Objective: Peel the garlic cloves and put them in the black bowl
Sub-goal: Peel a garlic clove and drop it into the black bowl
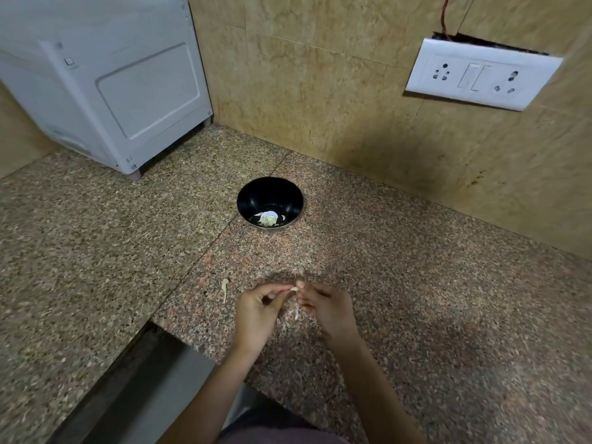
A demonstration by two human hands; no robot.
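Garlic clove (pixel 293 288) is pinched between left hand (pixel 259 312) and right hand (pixel 326 310), low in the frame's middle, over skin scraps (pixel 293 313). Peeling seems under way; next, the bare clove should go up to the black bowl (pixel 270 203).

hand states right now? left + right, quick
Left hand: closed, pinching the garlic clove at its fingertips.
Right hand: closed, pinching the same clove from the other side.
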